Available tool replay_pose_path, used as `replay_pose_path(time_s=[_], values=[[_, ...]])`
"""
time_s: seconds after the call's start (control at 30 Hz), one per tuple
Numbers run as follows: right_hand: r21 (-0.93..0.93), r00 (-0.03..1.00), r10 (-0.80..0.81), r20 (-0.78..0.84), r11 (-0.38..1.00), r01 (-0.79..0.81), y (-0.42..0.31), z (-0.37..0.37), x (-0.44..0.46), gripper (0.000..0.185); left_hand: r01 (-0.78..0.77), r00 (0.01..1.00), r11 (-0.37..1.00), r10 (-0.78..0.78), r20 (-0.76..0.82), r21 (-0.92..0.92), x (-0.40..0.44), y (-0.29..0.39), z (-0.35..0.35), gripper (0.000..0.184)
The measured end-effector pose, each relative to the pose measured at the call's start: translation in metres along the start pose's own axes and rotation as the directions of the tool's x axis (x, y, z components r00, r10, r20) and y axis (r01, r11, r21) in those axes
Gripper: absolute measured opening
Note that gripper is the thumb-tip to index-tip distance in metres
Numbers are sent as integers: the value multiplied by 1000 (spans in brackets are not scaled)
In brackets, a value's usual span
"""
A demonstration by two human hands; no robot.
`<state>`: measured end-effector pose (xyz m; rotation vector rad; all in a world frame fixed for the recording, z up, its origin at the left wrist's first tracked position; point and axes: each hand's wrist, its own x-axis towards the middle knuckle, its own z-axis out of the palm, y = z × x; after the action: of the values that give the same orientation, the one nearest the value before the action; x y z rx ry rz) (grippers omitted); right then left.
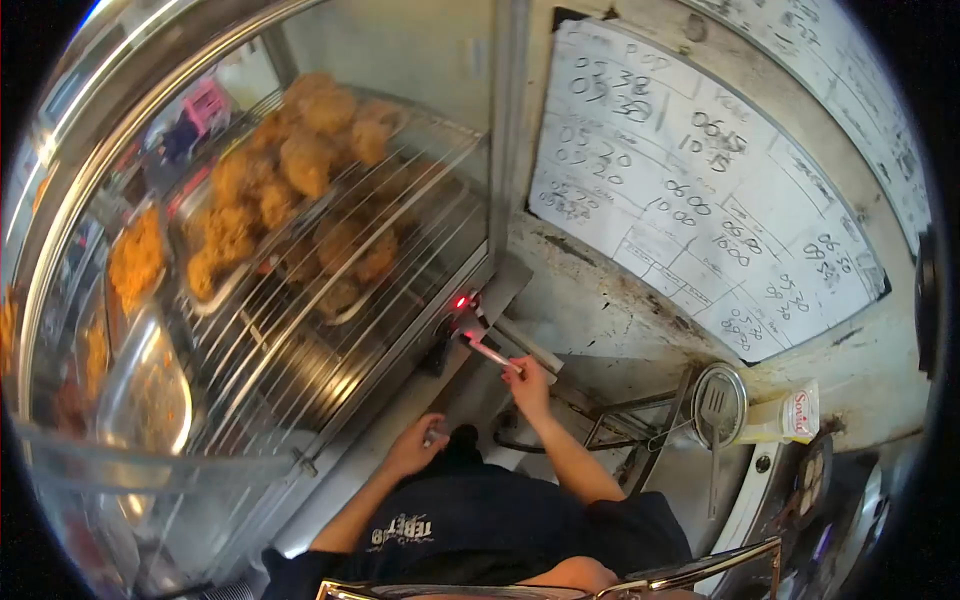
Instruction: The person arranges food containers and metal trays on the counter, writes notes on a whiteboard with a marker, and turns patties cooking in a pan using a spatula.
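Observation:
My right hand [528, 385] is closed round the end of a slim pale-handled tool [493, 353]. Its far end looks like flat metal, beside a red light [461, 301] at the foot of the display cabinet; I cannot make out its exact kind. My left hand [418, 442] is held in front of my dark shirt with its fingers curled. A small greyish thing shows at those fingers, too unclear to name. Fried chicken pieces [305, 160] lie on trays on the wire rack [250, 345] inside the glass cabinet, to the left of both hands.
An empty-looking metal tray [150, 385] sits at the cabinet's left. A whiteboard [650, 130] with handwritten times hangs on the wall. To the right are a round strainer [719, 388], a slotted turner [714, 450], a yellowish tub [785, 415] and a pan [805, 485].

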<state>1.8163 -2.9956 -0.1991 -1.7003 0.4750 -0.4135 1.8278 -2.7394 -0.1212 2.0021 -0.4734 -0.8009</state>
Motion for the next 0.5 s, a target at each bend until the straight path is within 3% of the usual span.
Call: replay_pose_path(time_s=[0.07,0.1,0.2,0.3,0.37,0.43,0.5], values=[[-212,997,-40,-61,977,26,4,20,11,12,-58,998,998,58,-6,39,1,-9,-3,36],[-275,986,-145,-87,954,116,-6,29,15,14,-64,998,998,65,-23,20,2,-13,-1,33],[-489,995,-80,-55,871,43,-8,53,32,30,-91,996,996,90,27,11,19,-10,0,27],[-355,987,-162,26,921,160,-2,59,48,32,-102,970,994,89,227,44,52,-16,8,27],[-301,988,-114,107,943,142,-10,53,48,38,-126,927,981,62,370,150,67,15,21,28],[-318,988,-153,-3,937,144,-18,41,40,38,-165,881,957,34,472,240,84,23,33,28],[-311,982,-170,-80,941,137,-25,21,20,38,-307,806,927,133,577,215,109,1,54,32]])
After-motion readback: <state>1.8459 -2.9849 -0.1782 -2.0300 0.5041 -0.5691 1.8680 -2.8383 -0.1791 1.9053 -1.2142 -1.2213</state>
